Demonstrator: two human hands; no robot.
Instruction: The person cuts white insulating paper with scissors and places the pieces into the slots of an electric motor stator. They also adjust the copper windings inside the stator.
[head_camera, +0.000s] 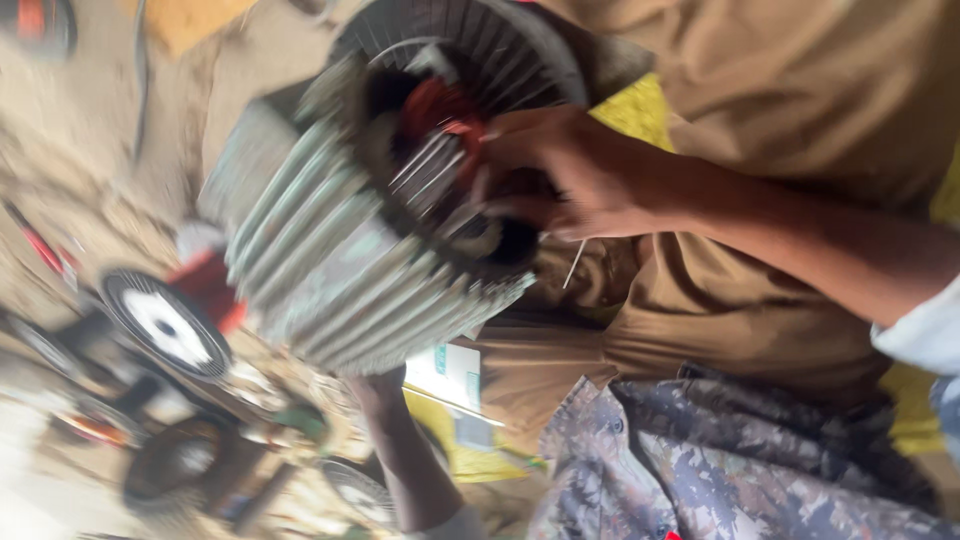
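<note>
A grey-green finned motor housing (330, 250) lies tilted in the middle, its open end facing up and right. Inside the opening I see dark slots, red windings (435, 105) and thin pale strips (425, 165). My right hand (570, 180) reaches in from the right, fingers pinched at the rim of the opening, and a thin pale strip (575, 265) sticks out below it. My left forearm (400, 450) comes up from the bottom edge to the underside of the housing. That hand is mostly hidden behind the housing and seems to hold it.
Round black-and-white discs (165, 325) and dark metal parts lie blurred on the ground at the left, by a red piece (205, 285). A small white and teal box (445, 375) sits under the housing. Brown cloth (780, 100) and camouflage cloth (720, 470) fill the right side.
</note>
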